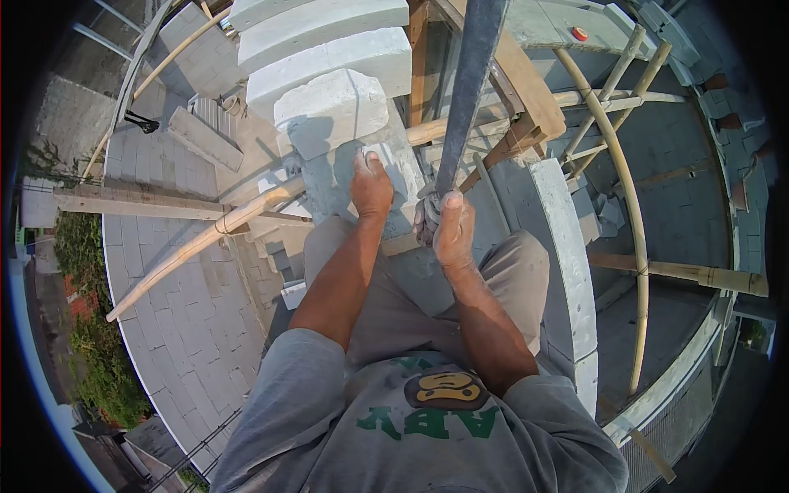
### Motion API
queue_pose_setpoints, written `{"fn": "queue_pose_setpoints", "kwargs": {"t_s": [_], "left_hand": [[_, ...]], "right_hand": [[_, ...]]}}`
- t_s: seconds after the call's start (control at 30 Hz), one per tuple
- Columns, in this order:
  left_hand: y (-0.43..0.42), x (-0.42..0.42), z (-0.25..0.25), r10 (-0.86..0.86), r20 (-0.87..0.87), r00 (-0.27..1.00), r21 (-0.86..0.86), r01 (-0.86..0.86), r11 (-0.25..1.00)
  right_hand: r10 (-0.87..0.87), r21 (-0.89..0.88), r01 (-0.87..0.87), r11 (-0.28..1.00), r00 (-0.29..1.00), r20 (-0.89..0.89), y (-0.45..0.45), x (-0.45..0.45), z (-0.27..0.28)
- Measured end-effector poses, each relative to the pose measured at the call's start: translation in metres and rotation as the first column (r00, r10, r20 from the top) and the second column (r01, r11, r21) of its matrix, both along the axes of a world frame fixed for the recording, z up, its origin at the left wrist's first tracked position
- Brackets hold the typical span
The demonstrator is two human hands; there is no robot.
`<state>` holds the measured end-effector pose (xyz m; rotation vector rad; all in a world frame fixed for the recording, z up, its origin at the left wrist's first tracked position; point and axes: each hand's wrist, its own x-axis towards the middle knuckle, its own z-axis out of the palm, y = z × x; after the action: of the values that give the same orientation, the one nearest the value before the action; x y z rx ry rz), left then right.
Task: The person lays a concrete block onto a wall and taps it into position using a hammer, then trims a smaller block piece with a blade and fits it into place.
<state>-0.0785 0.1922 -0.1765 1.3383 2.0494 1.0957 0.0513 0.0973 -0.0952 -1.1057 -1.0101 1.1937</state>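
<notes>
My left hand is closed around the edge of a small pale block piece over a grey, dusty board or block surface. Just beyond it lies a rough white block. My right hand is wrapped round the lower end of a long dark metal blade or bar, which rises away from me. A greyish clump, perhaps a glove or handle, shows beside the right fingers; its exact form is unclear.
White blocks are stacked ahead. Bamboo poles stick out at the left, and more poles stand at the right. A wooden beam is close to the blade. Block walls drop away on both sides.
</notes>
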Motion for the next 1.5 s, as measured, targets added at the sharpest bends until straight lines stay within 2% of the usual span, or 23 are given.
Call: {"fn": "queue_pose_setpoints", "kwargs": {"t_s": [0.07, 0.13, 0.17, 0.23, 0.33, 0.43, 0.47, 0.5, 0.6, 0.63, 0.7, 0.73, 0.8, 0.87, 0.97, 1.07, 1.17, 1.27, 1.3, 1.33, 1.37, 1.43, 1.5], "left_hand": [[-0.003, -0.001, -0.005, 0.007, -0.009, 1.000, 0.005, -0.007, 1.000], [0.001, 0.001, -0.003, 0.015, -0.015, 1.000, 0.018, -0.014, 1.000], [-0.004, 0.002, -0.002, 0.015, -0.019, 1.000, 0.009, -0.015, 1.000], [0.005, 0.002, 0.000, 0.015, -0.040, 0.999, 0.041, -0.014, 0.999], [-0.003, 0.003, -0.006, 0.024, -0.058, 0.998, 0.044, -0.021, 0.999], [0.000, 0.000, -0.003, 0.020, -0.068, 0.997, 0.014, -0.019, 1.000], [0.002, 0.002, -0.001, 0.020, -0.081, 0.996, 0.004, -0.020, 1.000], [-0.002, 0.003, 0.000, 0.023, -0.093, 0.995, -0.016, -0.024, 1.000], [-0.003, 0.002, 0.001, 0.024, -0.076, 0.997, -0.004, -0.025, 1.000], [-0.004, 0.002, 0.000, 0.025, -0.074, 0.997, -0.005, -0.025, 1.000], [-0.002, 0.003, 0.001, 0.022, -0.082, 0.996, -0.015, -0.023, 1.000], [-0.003, 0.003, -0.001, 0.023, -0.084, 0.996, -0.010, -0.023, 1.000], [-0.002, 0.005, -0.003, 0.016, -0.089, 0.996, 0.009, -0.015, 1.000], [0.006, 0.002, -0.002, 0.021, -0.100, 0.995, 0.055, -0.016, 0.998], [0.000, 0.003, -0.001, 0.020, -0.069, 0.997, 0.022, -0.019, 1.000], [0.002, 0.003, -0.002, 0.023, -0.066, 0.998, 0.029, -0.021, 0.999], [0.001, 0.000, -0.008, 0.024, -0.099, 0.995, 0.047, -0.019, 0.999], [0.001, 0.000, -0.007, 0.015, -0.093, 0.996, 0.031, -0.013, 0.999], [0.001, 0.001, -0.007, 0.013, -0.082, 0.997, 0.024, -0.011, 1.000], [-0.001, 0.002, -0.007, 0.015, -0.086, 0.996, 0.034, -0.012, 0.999], [-0.003, 0.003, -0.009, 0.017, -0.093, 0.996, 0.046, -0.013, 0.999], [-0.006, 0.000, -0.006, 0.012, -0.095, 0.995, 0.027, -0.009, 1.000], [-0.002, 0.003, 0.003, 0.005, -0.063, 0.998, -0.006, -0.005, 1.000]], "right_hand": [[-0.072, 0.133, 0.067, 0.989, 0.997, 0.039, -0.001, -0.004, -0.024], [-0.103, -0.087, 0.141, 0.986, 0.934, 0.343, -0.022, -0.016, -0.129], [0.008, -0.353, 0.104, 0.930, 0.953, 0.302, -0.033, -0.017, -0.125], [0.181, -0.774, -0.005, 0.634, 0.973, 0.142, -0.035, -0.017, -0.111], [0.179, -0.771, -0.027, 0.637, 0.977, 0.114, -0.033, -0.010, -0.098], [0.106, -0.438, 0.011, 0.899, 0.965, 0.242, -0.016, -0.005, -0.068], [0.059, -0.320, -0.003, 0.947, 0.984, 0.168, -0.008, -0.003, -0.052], [0.026, -0.205, -0.008, 0.979, 0.996, 0.088, 0.000, -0.002, -0.030], [-0.048, 0.102, 0.047, 0.994, 0.999, 0.012, 0.013, -0.001, 0.003], [-0.049, 0.066, 0.043, 0.997, 0.995, 0.085, 0.008, 0.000, -0.012], [-0.051, 0.013, 0.049, 0.999, 0.972, 0.228, -0.008, 0.000, -0.081], [0.083, -0.325, 0.034, 0.945, 0.936, 0.342, -0.023, -0.002, -0.132], [0.242, -0.669, 0.075, 0.739, 0.898, 0.368, -0.036, -0.005, -0.156], [0.235, -0.756, 0.082, 0.650, 0.924, 0.302, -0.032, -0.010, -0.121], [0.125, -0.360, 0.120, 0.925, 0.799, 0.589, -0.024, -0.001, -0.101], [0.020, -0.185, 0.045, 0.982, 0.941, 0.337, 0.001, 0.003, -0.050], [0.021, -0.053, -0.012, 0.999, 0.985, 0.172, 0.005, 0.002, -0.001], [-0.076, -0.118, 0.134, 0.984, 0.913, 0.401, -0.019, -0.011, -0.097], [0.118, -0.507, 0.086, 0.857, 0.927, 0.356, -0.026, -0.011, -0.099], [0.275, -0.811, 0.029, 0.584, 0.933, 0.231, -0.029, -0.010, -0.102], [0.265, -0.810, 0.019, 0.587, 0.940, 0.214, -0.027, -0.005, -0.106], [0.254, -0.820, -0.006, 0.573, 0.952, 0.170, -0.023, -0.002, -0.064], [0.243, -0.725, -0.032, 0.688, 0.952, 0.188, -0.017, 0.003, -0.045]]}}
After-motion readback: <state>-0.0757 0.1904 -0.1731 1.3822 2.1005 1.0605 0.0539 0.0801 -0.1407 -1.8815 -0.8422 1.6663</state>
